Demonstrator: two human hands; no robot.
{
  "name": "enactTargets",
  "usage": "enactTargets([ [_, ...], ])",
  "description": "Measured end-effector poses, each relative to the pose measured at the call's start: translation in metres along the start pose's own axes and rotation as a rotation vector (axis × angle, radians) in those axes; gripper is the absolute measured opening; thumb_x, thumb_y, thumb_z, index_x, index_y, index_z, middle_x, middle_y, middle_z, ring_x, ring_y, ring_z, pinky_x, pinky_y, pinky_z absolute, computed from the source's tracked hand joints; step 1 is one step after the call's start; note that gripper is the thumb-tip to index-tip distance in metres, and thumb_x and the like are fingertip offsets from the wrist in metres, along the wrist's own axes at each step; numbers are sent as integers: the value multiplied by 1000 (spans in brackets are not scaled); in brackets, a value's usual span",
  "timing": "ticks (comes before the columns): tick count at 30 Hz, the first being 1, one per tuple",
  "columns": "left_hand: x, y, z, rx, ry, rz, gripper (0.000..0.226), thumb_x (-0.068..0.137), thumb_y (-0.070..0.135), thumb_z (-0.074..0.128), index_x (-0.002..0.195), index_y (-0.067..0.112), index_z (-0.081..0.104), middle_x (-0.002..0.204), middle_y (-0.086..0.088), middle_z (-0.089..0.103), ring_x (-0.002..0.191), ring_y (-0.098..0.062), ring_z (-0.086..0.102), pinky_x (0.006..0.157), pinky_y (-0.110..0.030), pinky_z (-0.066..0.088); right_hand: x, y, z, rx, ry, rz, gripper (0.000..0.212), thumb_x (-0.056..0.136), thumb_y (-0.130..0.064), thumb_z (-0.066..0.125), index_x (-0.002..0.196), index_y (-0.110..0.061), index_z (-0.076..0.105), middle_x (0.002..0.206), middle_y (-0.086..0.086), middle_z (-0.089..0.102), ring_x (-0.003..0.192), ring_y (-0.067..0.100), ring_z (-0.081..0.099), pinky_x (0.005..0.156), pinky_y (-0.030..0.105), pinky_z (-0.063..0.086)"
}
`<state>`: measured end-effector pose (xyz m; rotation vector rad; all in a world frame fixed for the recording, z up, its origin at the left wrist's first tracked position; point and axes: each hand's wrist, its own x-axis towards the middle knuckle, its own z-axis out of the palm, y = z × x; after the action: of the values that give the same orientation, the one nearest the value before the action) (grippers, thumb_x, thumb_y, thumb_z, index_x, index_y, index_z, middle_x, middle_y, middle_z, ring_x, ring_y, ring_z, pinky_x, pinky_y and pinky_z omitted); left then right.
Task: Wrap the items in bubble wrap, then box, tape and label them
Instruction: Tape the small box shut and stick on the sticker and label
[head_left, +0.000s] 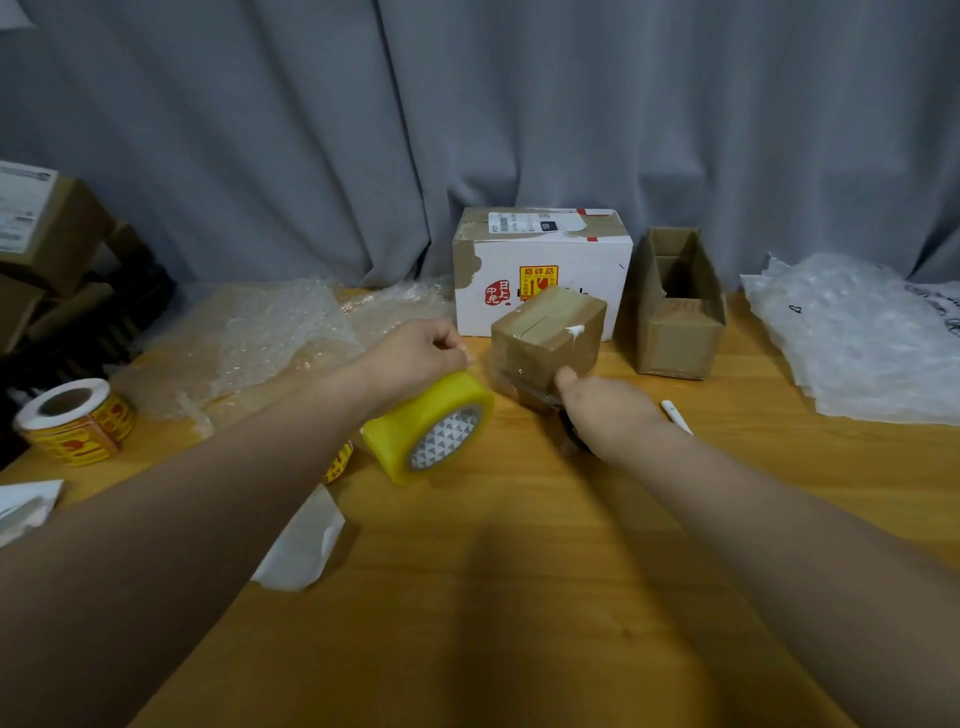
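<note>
L hand (415, 353) grips tape roll (431, 426); R hand (608, 410) holds scissors (571, 434) at small box (545, 332), 12 o'clock (prob. light, stiff; grip sides).

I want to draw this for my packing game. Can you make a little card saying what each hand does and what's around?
left hand: holds the yellow tape roll
right hand: grips scissors at the small brown box
behind: white box, open cardboard box
left side of table: bubble wrap, sticker roll
</note>
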<state>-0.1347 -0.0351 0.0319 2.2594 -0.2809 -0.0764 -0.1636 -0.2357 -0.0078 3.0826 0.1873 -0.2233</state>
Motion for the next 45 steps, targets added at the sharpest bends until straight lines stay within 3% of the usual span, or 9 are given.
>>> enactTargets([
  [7, -24, -2, 16, -172, 166, 70, 7, 92, 17, 59, 87, 11, 58, 81, 7, 54, 69, 1, 48, 58, -2, 38, 4, -11, -11, -158, -245, -173, 48, 84, -32, 72, 119, -6, 52, 116, 12, 54, 103, 29, 58, 77, 34, 47],
  [12, -29, -2, 19, -139, 173, 87, 10, 93, 19, 58, 92, 9, 60, 82, 9, 55, 68, 0, 47, 54, -1, 37, 1, -10, -13, -217, -296, -200, 21, 94, -9, 52, 113, -6, 58, 108, 10, 58, 86, 23, 55, 63, 27, 44],
  [14, -30, -1, 20, -125, 172, 92, 13, 93, 20, 57, 95, 7, 60, 82, 9, 55, 67, -2, 46, 52, -3, 37, 2, -10, -19, -21, -117, -157, 26, 92, -2, 45, 112, -7, 60, 105, 10, 60, 87, 24, 57, 65, 29, 48],
  [17, -28, -2, 21, -101, 168, 87, 14, 93, 22, 57, 95, 9, 60, 80, 6, 55, 65, -8, 46, 53, -15, 40, 3, -18, -33, 686, 308, -80, 23, 97, -15, 45, 103, -7, 66, 94, 9, 66, 84, 23, 62, 72, 32, 51],
  [20, -26, -2, 21, -78, 167, 93, 10, 93, 22, 57, 89, 13, 58, 77, 7, 54, 64, -6, 46, 52, -15, 38, -3, -30, -42, 1082, 269, -110, 34, 90, -43, 60, 106, -13, 65, 95, 2, 67, 89, 16, 63, 81, 34, 54],
  [25, -23, -1, 23, -21, 173, 96, 11, 93, 25, 58, 87, 16, 58, 80, 8, 54, 70, -5, 48, 57, -20, 35, -11, -37, -38, 996, 249, -102, 22, 85, -23, 72, 93, -2, 70, 85, 19, 70, 72, 23, 59, 77, 43, 55],
  [36, -31, 3, 43, -75, 204, 107, 15, 95, 29, 53, 94, 14, 55, 100, -3, 57, 88, -14, 52, 68, -24, 40, -20, -31, -38, 906, 398, -129, 16, 91, -17, 64, 77, -22, 58, 79, -2, 60, 82, 17, 61, 79, 33, 54],
  [41, -37, 8, 47, -295, 158, 33, 29, 96, 34, 50, 95, 6, 58, 101, -17, 62, 82, -25, 55, 76, -44, 49, -23, -22, -35, 1019, 441, -165, 34, 86, -13, 69, 111, -21, 48, 73, 2, 62, 66, 9, 56, 62, 15, 46],
  [45, -37, 12, 47, -339, 141, 2, 30, 98, 32, 48, 92, 4, 57, 94, -16, 59, 83, -24, 53, 77, -42, 46, -24, -20, -32, 963, 475, -271, 11, 86, -9, 68, 94, -18, 65, 76, 0, 60, 70, 13, 53, 69, 24, 48],
])
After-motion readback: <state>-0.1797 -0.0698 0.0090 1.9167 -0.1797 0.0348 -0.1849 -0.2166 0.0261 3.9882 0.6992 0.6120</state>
